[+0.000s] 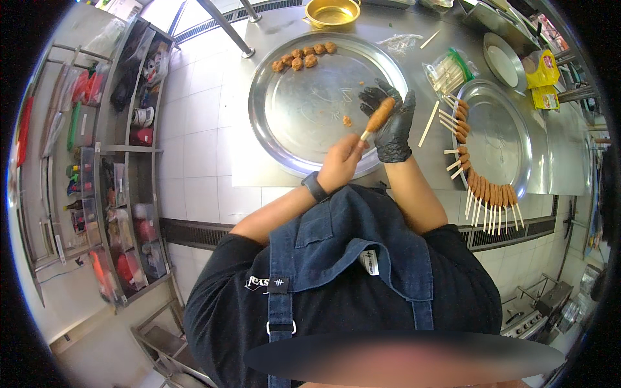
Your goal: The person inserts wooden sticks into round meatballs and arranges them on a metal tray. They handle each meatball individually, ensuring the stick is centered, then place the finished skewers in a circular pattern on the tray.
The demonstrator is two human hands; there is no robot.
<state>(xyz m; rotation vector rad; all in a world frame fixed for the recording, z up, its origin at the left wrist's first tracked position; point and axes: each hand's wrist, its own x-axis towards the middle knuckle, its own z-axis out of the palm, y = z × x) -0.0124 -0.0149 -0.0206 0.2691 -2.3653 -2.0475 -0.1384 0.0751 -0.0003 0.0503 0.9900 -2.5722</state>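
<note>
My bare left hand (343, 160), with a dark watch at its wrist, is closed round the pale wooden stick of a skewered kebab (380, 115). The brown, finger-shaped meat points up and to the right across the palm of my right hand (396, 126). That hand wears a black glove, and its fingers are spread and stretched out. Both hands are over the right side of a large round steel tray (284, 123). Several meatballs (310, 61) sit in a cluster at the tray's far left, and a small meat scrap (347, 121) lies near my hands.
On the right, a second steel tray (495, 139) carries several finished skewers (491, 193) along its rim, sticks outward. Between the trays lie a bag of wooden sticks (449, 72) and a loose stick (429, 123). A golden pot (332, 13) and a metal bowl (504, 61) stand farther back.
</note>
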